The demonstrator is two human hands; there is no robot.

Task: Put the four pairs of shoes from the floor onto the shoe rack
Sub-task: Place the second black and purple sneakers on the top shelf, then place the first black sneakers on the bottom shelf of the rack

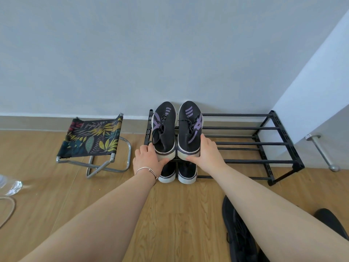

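Two pairs placed: the purple-striped sneakers (176, 129) sit on the top tier at the left end of the shoe rack (264, 144), toes toward the wall; a second dark pair with white soles (177, 172) sits directly below them on the lower tier.
Left grip: the left hand (148, 159) wraps the heel of the left sneaker, fingers on its outer side, thumb along the sole edge.
Right grip: the right hand (204, 151) wraps the heel of the right sneaker in the same way, holding it.
Step in hand: by my reading, squaring the top pair on the bars before letting go.
Left to do: a black shoe (237, 235) lies on the floor near the right forearm, another dark shoe (329, 220) at the near right edge; a fourth pair is not in view.
Risk: the tier is only spaced bars, so a heel set between two of them could tip or drop through onto the pair below.
Risk: a hard push could drive the toes against the wall and skew the pair.
Surroundings: a folding stool (92, 140) stands to the left, well apart from the rack.
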